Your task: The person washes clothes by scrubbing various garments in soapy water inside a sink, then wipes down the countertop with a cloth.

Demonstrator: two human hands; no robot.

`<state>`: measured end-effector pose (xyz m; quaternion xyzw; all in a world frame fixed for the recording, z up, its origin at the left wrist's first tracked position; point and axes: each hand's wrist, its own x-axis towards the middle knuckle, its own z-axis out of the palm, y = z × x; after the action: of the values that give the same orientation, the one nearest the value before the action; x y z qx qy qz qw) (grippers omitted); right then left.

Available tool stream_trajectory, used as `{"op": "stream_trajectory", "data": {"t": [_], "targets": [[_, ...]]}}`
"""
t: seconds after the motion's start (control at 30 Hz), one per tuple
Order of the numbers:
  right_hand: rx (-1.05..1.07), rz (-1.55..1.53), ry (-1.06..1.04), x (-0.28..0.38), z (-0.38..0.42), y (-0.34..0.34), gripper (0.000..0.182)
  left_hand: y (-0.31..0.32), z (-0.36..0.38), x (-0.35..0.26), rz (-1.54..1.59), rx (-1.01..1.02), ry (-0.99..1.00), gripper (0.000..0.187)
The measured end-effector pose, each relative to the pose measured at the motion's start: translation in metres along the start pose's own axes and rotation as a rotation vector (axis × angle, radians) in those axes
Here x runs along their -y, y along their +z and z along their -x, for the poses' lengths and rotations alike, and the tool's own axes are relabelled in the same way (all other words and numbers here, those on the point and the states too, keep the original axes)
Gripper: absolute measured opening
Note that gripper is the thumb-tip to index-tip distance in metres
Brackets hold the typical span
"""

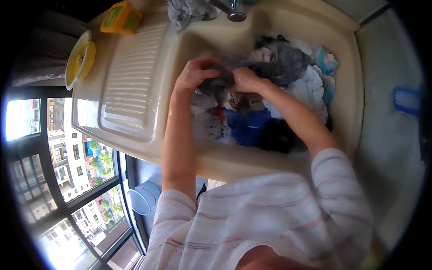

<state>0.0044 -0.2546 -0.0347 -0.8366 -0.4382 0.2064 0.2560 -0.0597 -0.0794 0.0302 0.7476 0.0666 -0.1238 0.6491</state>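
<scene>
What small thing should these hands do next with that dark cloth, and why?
Probably rub the dark cloth between the left hand and right hand, since both seem to grip it, bunched and close together, over the other clothes in the sink.

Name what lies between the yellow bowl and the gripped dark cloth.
In the head view: the ribbed washboard, the sink's rim and the left hand.

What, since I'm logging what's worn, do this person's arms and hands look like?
The left hand and right hand are ungloved. The forearms are bare too, below short, whitish knit sleeves with faint pink and grey stripes.
</scene>
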Motion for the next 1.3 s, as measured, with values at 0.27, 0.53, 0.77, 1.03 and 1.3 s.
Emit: {"op": "stream_trajectory", "data": {"t": [0.27,0.53,0.77,1.03,1.3], "targets": [[-0.382,0.223,0.136,-0.031,0.001,0.048,0.038,0.037,-0.021,0.071,-1.01,0.042,-0.313,0.055],[-0.473,-0.123,-0.094,0.048,0.002,0.004,0.026,0.016,-0.019,0.059,0.909,-0.258,-0.434,0.037],[-0.629,-0.245,0.287,0.019,-0.028,0.016,0.029,0.038,-0.035,0.097,1.049,-0.256,-0.091,0.023],[-0.311,0.189,0.335,-0.036,0.002,0.037,0.021,0.047,-0.026,0.058,-0.767,-0.319,-0.371,0.041],[-0.451,-0.085,0.103,0.006,-0.013,0.012,0.022,0.015,-0.029,0.07,0.764,-0.263,-0.311,0.039]]}}
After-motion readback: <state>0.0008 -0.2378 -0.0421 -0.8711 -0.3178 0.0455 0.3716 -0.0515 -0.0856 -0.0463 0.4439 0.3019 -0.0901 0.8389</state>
